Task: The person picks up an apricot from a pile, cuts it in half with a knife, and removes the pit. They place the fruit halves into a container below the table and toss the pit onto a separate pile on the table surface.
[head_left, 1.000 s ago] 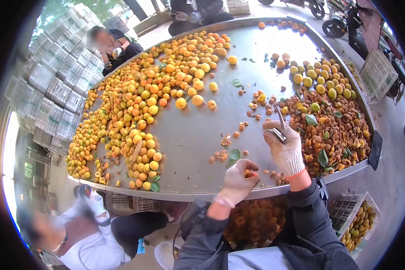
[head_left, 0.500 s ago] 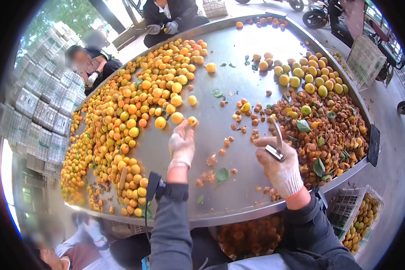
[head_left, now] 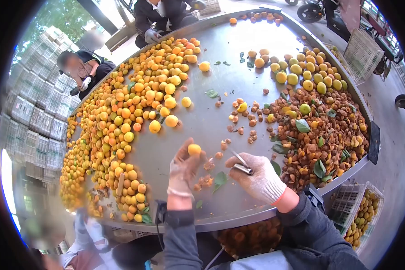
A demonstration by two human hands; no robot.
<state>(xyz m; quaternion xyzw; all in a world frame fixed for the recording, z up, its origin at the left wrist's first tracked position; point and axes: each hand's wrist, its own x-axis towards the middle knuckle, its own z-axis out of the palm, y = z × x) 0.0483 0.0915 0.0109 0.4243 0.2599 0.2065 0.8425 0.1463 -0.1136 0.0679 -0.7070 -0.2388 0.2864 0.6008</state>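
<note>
Currently above the bench (head_left: 150, 155): apricot (head_left: 194, 149) and knife (head_left: 243, 169).
Left hand (head_left: 181, 173) pinches the apricot; right hand (head_left: 262, 177) grips the knife.

Bare lane up the middle of the counter (head_left: 211, 108), fruit pile (head_left: 117, 119) on the left, scrap heap (head_left: 321, 144) on the right. Loose scraps (head_left: 253, 121) narrow it from the heap side. Near edge: left hand (head_left: 182, 172) and right hand (head_left: 258, 176) in the way. Gap between the 2 is obstructed by the knife (head_left: 242, 168), blade angled up-left, and a leaf (head_left: 220, 178). Also open: metal left of the left hand, up to the pile.
</note>
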